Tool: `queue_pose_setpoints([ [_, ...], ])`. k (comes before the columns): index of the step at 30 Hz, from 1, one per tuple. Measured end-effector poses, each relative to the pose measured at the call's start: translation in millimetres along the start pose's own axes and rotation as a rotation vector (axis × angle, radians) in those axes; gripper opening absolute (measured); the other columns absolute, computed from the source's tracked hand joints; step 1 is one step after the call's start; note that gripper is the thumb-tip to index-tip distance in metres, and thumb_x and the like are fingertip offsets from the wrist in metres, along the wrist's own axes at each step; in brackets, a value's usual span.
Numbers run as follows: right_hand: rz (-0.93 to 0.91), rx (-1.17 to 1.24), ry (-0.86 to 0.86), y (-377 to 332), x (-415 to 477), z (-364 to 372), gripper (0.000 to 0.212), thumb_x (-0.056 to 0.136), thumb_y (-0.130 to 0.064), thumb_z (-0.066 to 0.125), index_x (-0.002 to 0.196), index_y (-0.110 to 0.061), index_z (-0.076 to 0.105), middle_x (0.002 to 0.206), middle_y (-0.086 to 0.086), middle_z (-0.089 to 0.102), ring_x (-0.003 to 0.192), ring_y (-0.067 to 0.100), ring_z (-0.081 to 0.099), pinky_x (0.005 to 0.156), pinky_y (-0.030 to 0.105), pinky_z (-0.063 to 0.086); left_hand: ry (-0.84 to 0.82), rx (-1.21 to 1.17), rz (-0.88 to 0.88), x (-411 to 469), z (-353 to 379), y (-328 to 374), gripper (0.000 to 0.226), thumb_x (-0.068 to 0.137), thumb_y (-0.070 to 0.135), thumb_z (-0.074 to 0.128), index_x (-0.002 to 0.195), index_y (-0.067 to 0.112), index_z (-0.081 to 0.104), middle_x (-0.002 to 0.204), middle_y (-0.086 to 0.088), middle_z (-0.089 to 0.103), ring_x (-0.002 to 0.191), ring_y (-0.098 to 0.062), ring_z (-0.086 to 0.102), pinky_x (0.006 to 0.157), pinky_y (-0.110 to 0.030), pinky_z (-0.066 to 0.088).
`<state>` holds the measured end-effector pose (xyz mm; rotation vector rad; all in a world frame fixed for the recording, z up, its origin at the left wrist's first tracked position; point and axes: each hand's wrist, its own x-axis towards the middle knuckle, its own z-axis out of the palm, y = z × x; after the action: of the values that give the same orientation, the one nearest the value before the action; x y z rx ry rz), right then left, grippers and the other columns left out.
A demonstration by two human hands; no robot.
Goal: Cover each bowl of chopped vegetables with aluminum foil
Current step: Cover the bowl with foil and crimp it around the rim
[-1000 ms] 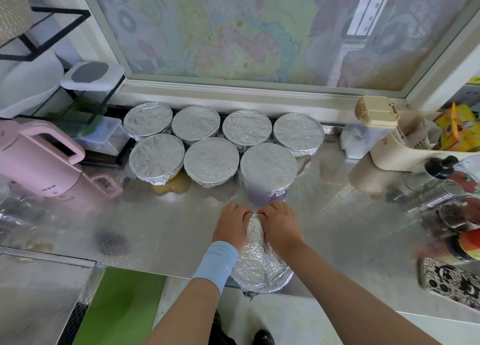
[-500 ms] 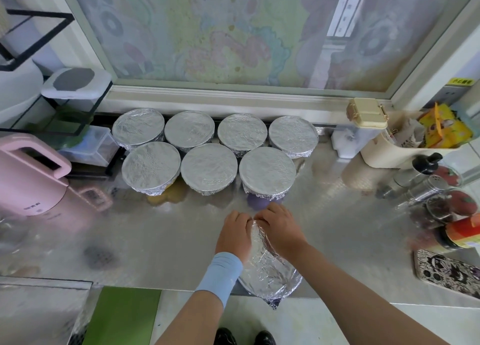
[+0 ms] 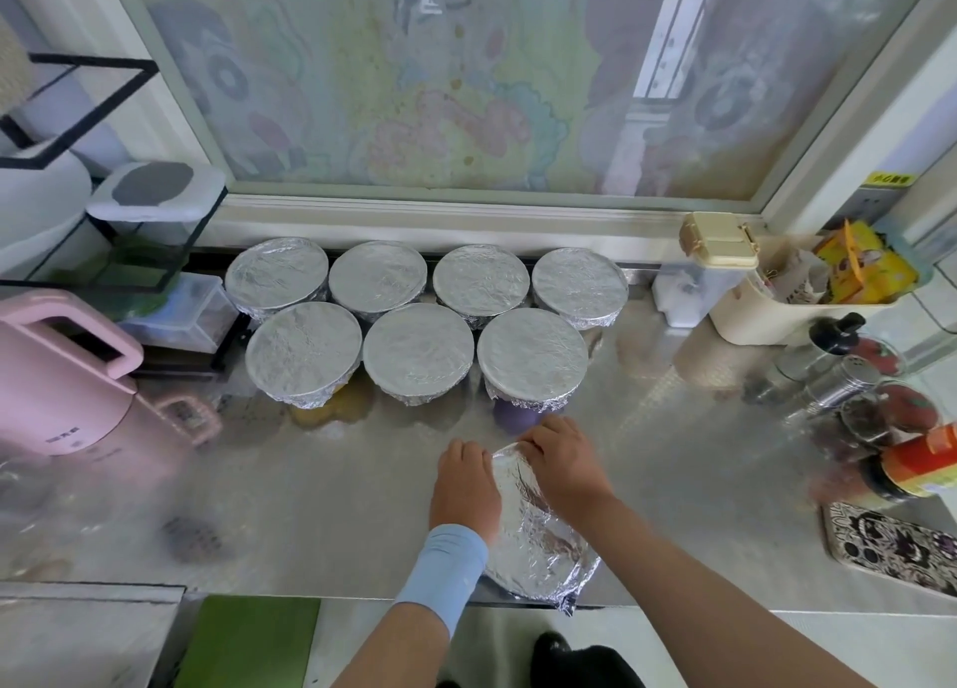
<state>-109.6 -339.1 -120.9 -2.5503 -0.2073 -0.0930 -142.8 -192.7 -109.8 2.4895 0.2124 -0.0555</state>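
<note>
A foil-covered bowl [image 3: 536, 542] stands at the front edge of the steel counter [image 3: 336, 490]. My left hand [image 3: 464, 483] lies over its left side, fingers curled down over the far-left rim. My right hand [image 3: 562, 462] lies over its far right side, fingers curled onto the foil at the far rim. Both hands press the foil against the bowl; the bowl itself is hidden under foil. Behind, several foil-covered bowls [image 3: 532, 358] stand in two rows below the window.
A pink kettle [image 3: 62, 376] stands at the left, with a black wire rack [image 3: 119, 252] and boxes behind it. At the right are a cream bin [image 3: 787, 309], spice jars [image 3: 870, 402] and a patterned phone [image 3: 890, 547]. A green mat [image 3: 248, 641] lies below the counter edge.
The view has shifted a little. My hands have stayed on the near bowl's far rim, shifting slightly along the foil, and more of the foil top shows between them now.
</note>
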Motion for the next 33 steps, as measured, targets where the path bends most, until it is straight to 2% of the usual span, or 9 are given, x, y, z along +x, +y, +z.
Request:
queue_pose_setpoints([
  [4, -0.034, -0.032, -0.018, -0.6, 1.7, 0.1, 0.012, 0.088, -0.018, 0.063, 0.082, -0.014, 0.072, 0.081, 0.004, 0.058, 0.082, 0.030, 0.056, 0.072, 0.046, 0.052, -0.002, 0.027, 0.133, 4.6, -2.2, 6.0, 0.019, 0.101, 0.018, 0.038, 0.101, 0.011, 0.056, 0.109, -0.004, 0.050, 0.104, -0.021, 0.045, 0.085, -0.031, 0.041],
  [8, -0.091, 0.006, -0.070, -3.2, 4.3, -8.7, 0.011, 0.090, -0.019, 0.064, 0.097, -0.015, 0.072, 0.095, 0.003, 0.060, 0.093, 0.026, 0.054, 0.084, 0.040, 0.046, -0.016, -0.038, 0.107, 6.0, -2.4, 4.8, 0.025, 0.104, 0.023, 0.035, 0.106, 0.015, 0.058, 0.109, 0.001, 0.051, 0.106, -0.016, 0.045, 0.088, -0.027, 0.040],
  [14, -0.201, -0.014, -0.056, -1.1, 3.7, -13.0, 0.010, 0.089, -0.015, 0.064, 0.083, -0.015, 0.073, 0.083, 0.003, 0.063, 0.081, 0.028, 0.057, 0.077, 0.042, 0.048, -0.029, 0.022, 0.075, 1.1, -2.7, 9.3, 0.028, 0.105, 0.023, 0.030, 0.107, 0.013, 0.056, 0.110, -0.002, 0.050, 0.107, -0.018, 0.046, 0.089, -0.026, 0.038],
  [18, -0.369, -0.083, -0.045, -4.4, 3.6, -19.1, 0.009, 0.074, -0.002, 0.074, 0.074, -0.011, 0.074, 0.074, 0.002, 0.065, 0.072, 0.027, 0.062, 0.069, 0.033, 0.053, 0.003, 0.119, 0.126, -2.6, -1.6, 12.3, 0.028, 0.105, 0.028, 0.033, 0.107, 0.014, 0.057, 0.109, -0.002, 0.051, 0.104, -0.019, 0.047, 0.087, -0.029, 0.040],
  [21, -0.329, -0.042, -0.083, -2.0, 6.3, -15.3, 0.013, 0.088, -0.012, 0.062, 0.086, -0.013, 0.075, 0.083, 0.006, 0.062, 0.084, 0.029, 0.057, 0.079, 0.041, 0.049, 0.026, 0.117, 0.139, -6.1, -0.1, 12.7, 0.024, 0.104, 0.027, 0.037, 0.110, 0.016, 0.058, 0.110, 0.000, 0.050, 0.103, -0.019, 0.047, 0.083, -0.029, 0.041],
  [23, -0.310, -0.049, -0.091, 1.5, 6.5, -12.3, 0.012, 0.089, -0.012, 0.062, 0.091, -0.014, 0.073, 0.088, 0.004, 0.059, 0.088, 0.027, 0.054, 0.082, 0.039, 0.045, 0.035, 0.092, 0.082, -8.1, -3.6, 13.6, 0.022, 0.103, 0.026, 0.038, 0.106, 0.017, 0.058, 0.108, 0.000, 0.050, 0.101, -0.019, 0.048, 0.082, -0.030, 0.042],
  [28, -0.214, -0.046, -0.104, 4.5, 5.2, -12.4, 0.011, 0.094, -0.018, 0.059, 0.090, -0.019, 0.069, 0.090, -0.005, 0.057, 0.088, 0.020, 0.054, 0.083, 0.035, 0.044, 0.034, 0.064, 0.005, -6.3, -8.8, 15.4, 0.014, 0.099, 0.023, 0.043, 0.100, 0.018, 0.057, 0.107, 0.000, 0.051, 0.100, -0.019, 0.049, 0.083, -0.030, 0.044],
  [33, -0.268, -0.059, -0.104, 0.6, 5.6, -14.5, 0.014, 0.093, -0.011, 0.061, 0.089, -0.013, 0.074, 0.086, 0.002, 0.065, 0.083, 0.022, 0.058, 0.077, 0.036, 0.046, 0.058, -0.021, 0.040, -4.0, -6.8, 22.8, 0.017, 0.101, 0.025, 0.044, 0.098, 0.018, 0.059, 0.103, 0.001, 0.049, 0.095, -0.018, 0.049, 0.080, -0.029, 0.041],
])
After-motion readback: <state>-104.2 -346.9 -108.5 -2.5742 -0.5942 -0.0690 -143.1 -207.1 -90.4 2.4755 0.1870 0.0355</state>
